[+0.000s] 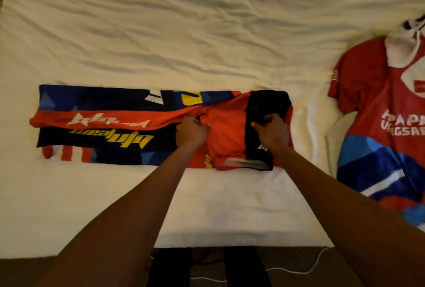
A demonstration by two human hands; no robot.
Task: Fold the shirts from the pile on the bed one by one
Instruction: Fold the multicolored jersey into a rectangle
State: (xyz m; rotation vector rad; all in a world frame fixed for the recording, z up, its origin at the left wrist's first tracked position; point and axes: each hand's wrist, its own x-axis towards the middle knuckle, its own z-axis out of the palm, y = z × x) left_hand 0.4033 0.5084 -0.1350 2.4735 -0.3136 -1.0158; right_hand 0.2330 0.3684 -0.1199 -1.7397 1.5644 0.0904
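Note:
A navy, red and yellow jersey (108,126) lies folded into a long strip across the white bed (161,34), its sleeves turned in at the right end. My left hand (192,131) pinches the red sleeve fabric near the strip's middle right. My right hand (272,131) grips the dark sleeve fabric at the right end. A second shirt, red with blue and white bands (386,130), lies spread out at the right.
The bed's near edge (230,244) runs across the bottom. Below it show dark trouser legs and a white cable (299,269) on the floor. Wrinkled sheet covers the far half of the bed.

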